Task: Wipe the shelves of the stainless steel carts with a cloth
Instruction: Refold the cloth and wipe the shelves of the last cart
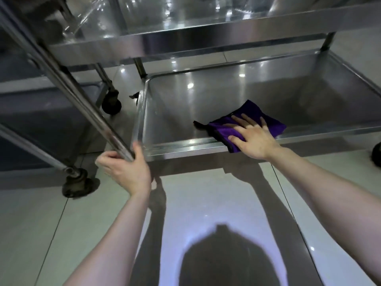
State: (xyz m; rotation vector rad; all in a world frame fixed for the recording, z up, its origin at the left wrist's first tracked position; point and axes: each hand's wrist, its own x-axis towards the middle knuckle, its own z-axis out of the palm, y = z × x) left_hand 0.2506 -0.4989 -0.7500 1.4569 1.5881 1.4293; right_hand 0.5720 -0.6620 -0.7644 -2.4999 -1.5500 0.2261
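A folded purple cloth (266, 120) lies on the bottom shelf (206, 104) of a stainless steel cart, hanging a little over the shelf's front rim. My right hand (251, 137) presses flat on the cloth with straight, spread fingers. My left hand (123, 168) grips the cart's slanted corner post (86, 108) where it meets the shelf's front left corner. The middle shelf (206, 36) sits above, at the top of the view.
A second steel cart (31, 112) stands at the left, with castors (111, 104) on the floor. Another dark castor (376, 155) shows at the right edge. Pale glossy floor tiles (206, 203) lie below me, with my shadow on them.
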